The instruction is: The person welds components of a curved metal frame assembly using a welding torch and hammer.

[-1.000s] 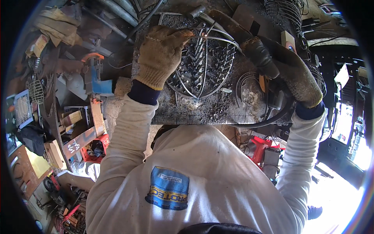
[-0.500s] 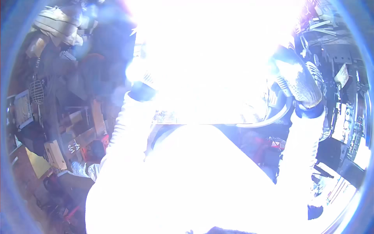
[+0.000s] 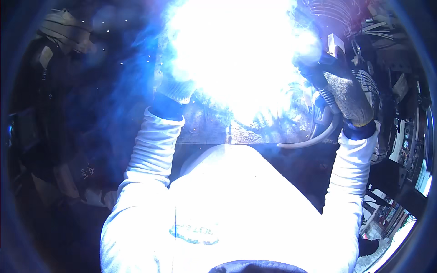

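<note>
My 2 gloved hands reach over a metal workbench [image 3: 255, 132]: right hand [image 3: 339, 88] grips a welding torch [image 3: 318, 73] beside blinding white glare, left hand [image 3: 175, 88] mostly washed out, its grip unclear

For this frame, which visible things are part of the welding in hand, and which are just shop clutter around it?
In use:
- left hand, gloved, at the edge of the glare
- right hand, gloved, on the torch handle
- pale hose looping below it
- metal bench edge
- arc glare, hiding the workpiece

Lying about:
- wire racks, top right
- cluttered shelves, right
- dim bundle, top left
</note>
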`<state>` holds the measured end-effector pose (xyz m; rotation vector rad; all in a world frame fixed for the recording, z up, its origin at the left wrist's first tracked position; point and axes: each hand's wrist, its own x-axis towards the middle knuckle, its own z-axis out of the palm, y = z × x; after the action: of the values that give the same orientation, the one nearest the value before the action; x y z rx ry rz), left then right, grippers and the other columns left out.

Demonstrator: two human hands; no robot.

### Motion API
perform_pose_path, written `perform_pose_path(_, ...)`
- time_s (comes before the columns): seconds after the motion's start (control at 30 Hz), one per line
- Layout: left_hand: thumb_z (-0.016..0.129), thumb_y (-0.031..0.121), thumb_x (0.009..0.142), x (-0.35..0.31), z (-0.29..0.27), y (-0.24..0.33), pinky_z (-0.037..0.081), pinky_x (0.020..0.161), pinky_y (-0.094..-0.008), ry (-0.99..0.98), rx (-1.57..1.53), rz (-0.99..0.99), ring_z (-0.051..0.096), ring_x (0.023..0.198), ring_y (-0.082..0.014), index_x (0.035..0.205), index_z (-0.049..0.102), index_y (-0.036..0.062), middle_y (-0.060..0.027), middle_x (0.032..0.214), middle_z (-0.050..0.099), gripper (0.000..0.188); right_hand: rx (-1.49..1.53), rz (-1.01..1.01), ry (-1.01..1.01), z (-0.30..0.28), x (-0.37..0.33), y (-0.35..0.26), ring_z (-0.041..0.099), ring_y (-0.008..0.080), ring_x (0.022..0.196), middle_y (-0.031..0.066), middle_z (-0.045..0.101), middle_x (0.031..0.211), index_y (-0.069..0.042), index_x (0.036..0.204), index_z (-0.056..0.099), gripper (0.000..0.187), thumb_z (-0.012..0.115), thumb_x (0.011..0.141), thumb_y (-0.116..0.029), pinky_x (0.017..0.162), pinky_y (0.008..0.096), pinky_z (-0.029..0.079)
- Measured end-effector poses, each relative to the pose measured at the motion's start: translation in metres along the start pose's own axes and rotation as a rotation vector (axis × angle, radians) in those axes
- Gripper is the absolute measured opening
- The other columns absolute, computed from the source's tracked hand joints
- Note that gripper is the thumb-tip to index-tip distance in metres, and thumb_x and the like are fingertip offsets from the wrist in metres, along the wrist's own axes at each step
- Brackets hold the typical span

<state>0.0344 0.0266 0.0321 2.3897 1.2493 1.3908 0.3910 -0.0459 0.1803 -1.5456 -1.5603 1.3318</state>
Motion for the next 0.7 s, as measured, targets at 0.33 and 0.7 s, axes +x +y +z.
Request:
perform_pose_path(0.33,0.07,0.014,0.09,0.011,-0.008,0.011,0.054,0.095,-0.0383,-0.041,0.171,0.11,0.066,0.106,-0.0249,0.119,0.068,0.0111,-0.007,0.117,0.068,0.029,0.023,0.003,-0.003,0.012,0.0,0.002,0.067,0.0193,0.101,0.0108,0.066,0.118,0.0,0.137,0.056,0.039,0.064,0.101,-0.013,0.082,0.0318,0.057)
perform_pose_path(0.7,0.069,0.013,0.091,0.011,-0.005,0.006,0.054,0.097,-0.04,-0.089,0.327,0.218,0.066,0.106,-0.0256,0.12,0.07,0.0139,-0.0053,0.119,0.069,0.029,-0.627,-0.574,0.001,0.002,0.004,0.017,0.067,0.0211,0.108,0.0125,0.065,0.124,0.001,0.142,0.052,0.046,0.066,0.099,-0.01,0.085,0.0326,0.058)
